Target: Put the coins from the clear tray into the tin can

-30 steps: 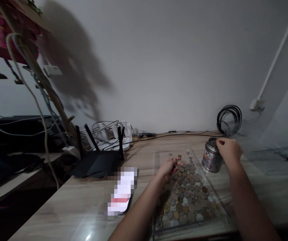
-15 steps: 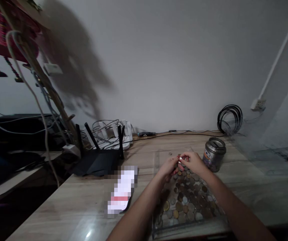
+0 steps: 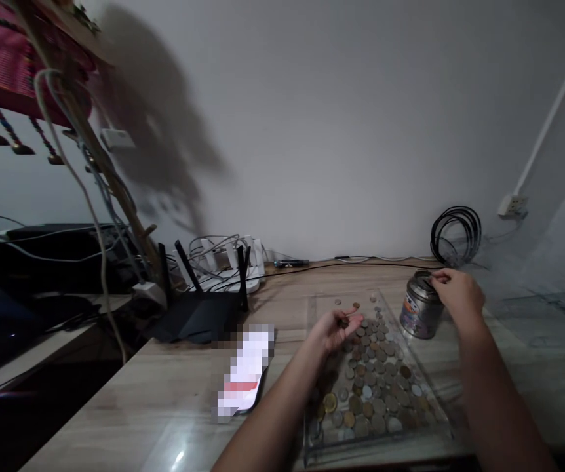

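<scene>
My left hand (image 3: pixel 339 329) is cupped palm up above a clear tray (image 3: pixel 375 442) of coins (image 3: pixel 373 380). Its fingers curl loosely around what look like a few coins, mostly hidden. Over at the right, my right hand (image 3: pixel 457 292) is closed in a pinch at the top of a metal coin tin (image 3: pixel 419 311). The fingertips touch the lid near its slot and hold a coin that they almost wholly cover. The tin stands upright beside the tray, with a coloured label on its side.
A phone (image 3: pixel 246 373) with a lit, blurred screen lies left of the tray. Behind it sit a black router (image 3: pixel 198 314) and a white router (image 3: pixel 228 278) with cables. A coiled black cable (image 3: pixel 455 235) leans on the wall behind the tin.
My right hand has left my left hand and moved right to the top of the tin. The left hand stays over the tray, its palm turned more upward. The view has shifted slightly.
</scene>
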Available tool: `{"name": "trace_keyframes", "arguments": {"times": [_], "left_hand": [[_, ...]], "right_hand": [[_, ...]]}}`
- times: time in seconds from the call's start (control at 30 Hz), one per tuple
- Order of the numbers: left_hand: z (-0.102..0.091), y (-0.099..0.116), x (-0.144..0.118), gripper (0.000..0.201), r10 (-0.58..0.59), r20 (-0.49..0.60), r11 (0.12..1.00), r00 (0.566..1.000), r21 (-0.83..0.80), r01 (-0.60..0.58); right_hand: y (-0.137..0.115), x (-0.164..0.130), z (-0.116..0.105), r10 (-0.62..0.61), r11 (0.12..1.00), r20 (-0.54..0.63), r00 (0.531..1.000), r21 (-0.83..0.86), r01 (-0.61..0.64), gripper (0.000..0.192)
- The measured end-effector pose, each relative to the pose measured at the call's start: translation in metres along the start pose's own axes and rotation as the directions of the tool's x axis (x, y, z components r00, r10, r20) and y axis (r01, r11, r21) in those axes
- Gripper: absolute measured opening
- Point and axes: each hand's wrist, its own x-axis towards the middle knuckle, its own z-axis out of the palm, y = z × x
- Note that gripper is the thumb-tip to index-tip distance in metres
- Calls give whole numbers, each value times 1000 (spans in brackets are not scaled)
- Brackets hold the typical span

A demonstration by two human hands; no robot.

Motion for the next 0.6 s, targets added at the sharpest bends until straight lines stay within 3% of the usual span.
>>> {"name": "trace_keyframes", "arguments": {"times": [0.1,0.2,0.27,0.3,0.37,0.43,0.5,0.6], "left_hand": [[2,-2,-1,45,38,12,999,999,36,-38],[4,-3,-3,50,71,39,993,997,94,-74],[4,-4,-3,54,65,70,986,995,150,-75],[4,-4,-3,57,55,87,981,995,183,-70],[3,-6,-4,64,22,133,967,991,248,-55],[2,-8,-5,73,-2,184,955,983,292,-52],[2,-10,-6,81,-24,223,949,975,311,-48],[2,-11,-7,87,-58,254,951,966,310,-25]], "right_hand": [[-5,-4,-1,-50,998,-15,999,-41,49,23],[-21,-16,-3,-167,986,-167,972,-5,169,30],[-37,-31,1,-253,951,-245,936,112,287,31],[-46,-41,6,-309,915,-216,926,196,351,31],[-66,-63,19,-470,816,-30,882,367,447,28],[-81,-83,33,-621,734,208,755,493,468,24],[-89,-96,44,-674,708,378,635,575,410,24],[-89,-102,51,-654,700,495,572,682,209,27]]}}
